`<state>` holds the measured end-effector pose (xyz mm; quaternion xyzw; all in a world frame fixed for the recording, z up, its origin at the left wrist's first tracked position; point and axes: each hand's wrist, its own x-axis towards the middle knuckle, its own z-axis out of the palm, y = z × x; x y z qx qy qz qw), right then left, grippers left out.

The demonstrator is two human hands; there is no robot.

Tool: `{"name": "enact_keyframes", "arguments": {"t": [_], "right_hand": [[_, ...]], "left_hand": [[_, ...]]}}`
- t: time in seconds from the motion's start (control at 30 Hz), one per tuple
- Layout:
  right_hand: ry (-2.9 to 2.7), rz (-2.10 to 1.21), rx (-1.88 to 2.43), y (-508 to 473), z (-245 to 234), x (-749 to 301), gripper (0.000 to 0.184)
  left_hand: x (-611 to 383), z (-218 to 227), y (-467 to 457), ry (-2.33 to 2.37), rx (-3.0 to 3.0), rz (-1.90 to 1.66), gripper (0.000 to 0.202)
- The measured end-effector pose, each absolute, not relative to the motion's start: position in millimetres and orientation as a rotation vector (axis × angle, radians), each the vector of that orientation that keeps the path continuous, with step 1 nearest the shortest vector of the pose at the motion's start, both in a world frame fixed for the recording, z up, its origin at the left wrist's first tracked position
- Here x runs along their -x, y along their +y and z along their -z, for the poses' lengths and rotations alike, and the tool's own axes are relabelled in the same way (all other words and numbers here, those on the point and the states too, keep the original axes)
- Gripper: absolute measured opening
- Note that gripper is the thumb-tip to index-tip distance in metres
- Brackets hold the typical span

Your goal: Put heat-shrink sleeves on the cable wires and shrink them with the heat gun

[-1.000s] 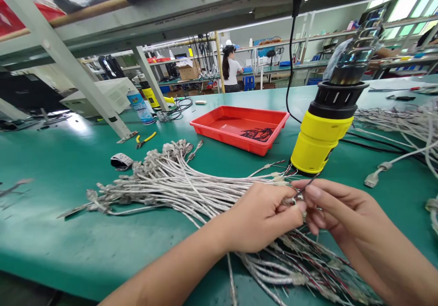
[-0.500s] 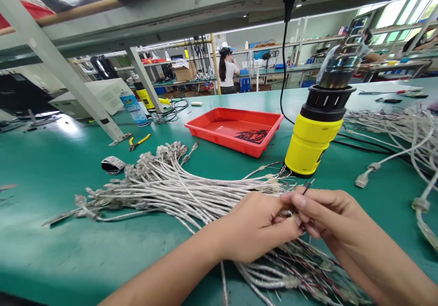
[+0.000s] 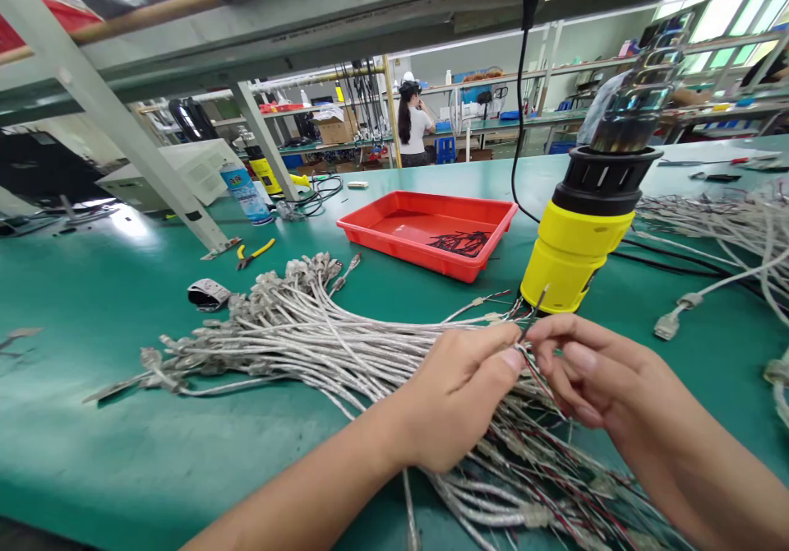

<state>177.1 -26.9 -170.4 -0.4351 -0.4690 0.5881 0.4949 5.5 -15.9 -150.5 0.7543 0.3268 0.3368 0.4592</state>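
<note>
A big bundle of silvery braided cables [image 3: 308, 333] with connector ends lies across the green table [image 3: 92, 419]. My left hand [image 3: 459, 395] and my right hand [image 3: 585, 370] meet over the bundle's stripped end, where thin red and dark wires fan out. Both hands pinch one thin wire [image 3: 535, 304] whose tip sticks up between the fingertips. Just behind the hands stands a yellow and black heat gun [image 3: 585, 230], nozzle up.
A red tray [image 3: 428, 230] with small dark pieces sits behind the bundle. Yellow-handled pliers [image 3: 256, 252], a tape roll [image 3: 208, 294] and a spray can [image 3: 245, 193] lie at left. More cables [image 3: 721, 222] pile at right. A person [image 3: 412, 127] works at a far bench.
Both hands have lifted a little and shifted towards the heat gun, and the wire tip now stands up between the fingertips. The bundle stays where it was.
</note>
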Motion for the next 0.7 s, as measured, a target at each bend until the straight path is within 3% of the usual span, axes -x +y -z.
{"name": "enact_keyframes", "arguments": {"t": [0.13, 0.7], "right_hand": [[-1.344, -1.286, 1.018, -26.3, 164.4, -176.1, 0.023], [-1.088, -1.232, 1.073, -21.3, 165.8, -182.7, 0.035]], "left_hand": [[-2.7, 145.5, -15.2, 0.816, -1.913, -0.81, 0.032], [-2.6, 140.6, -15.8, 0.836, -2.243, -0.52, 0.024]]}}
